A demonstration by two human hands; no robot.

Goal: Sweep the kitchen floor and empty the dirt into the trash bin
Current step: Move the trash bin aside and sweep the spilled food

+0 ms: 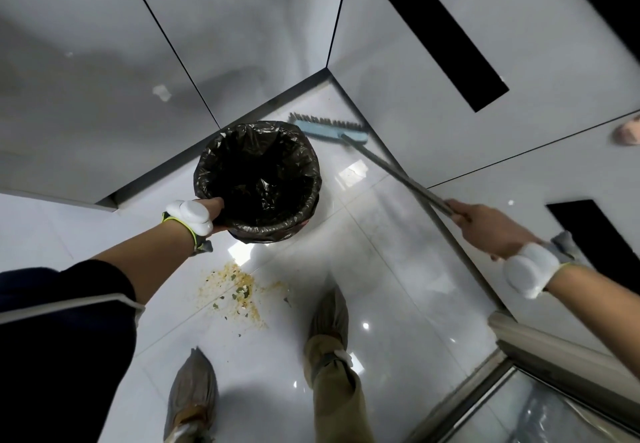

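A round trash bin (294, 221) lined with a black bag stands on the white tiled floor near the cabinet corner. My left hand (213, 212) grips its near rim, fingers curled inside the bag. My right hand (485, 226) holds the metal handle of a broom (394, 172), whose light blue head (332, 131) rests on the floor just behind and right of the bin. A pile of yellowish crumbs and green bits (235, 293) lies on the floor in front of the bin, near my feet.
Glossy grey cabinet fronts (104, 96) close off the left and back, and more panels with black recesses (446, 34) run along the right. My two feet in shoe covers (329, 311) stand on the tiles. A metal threshold and glass door (519, 390) sit at lower right.
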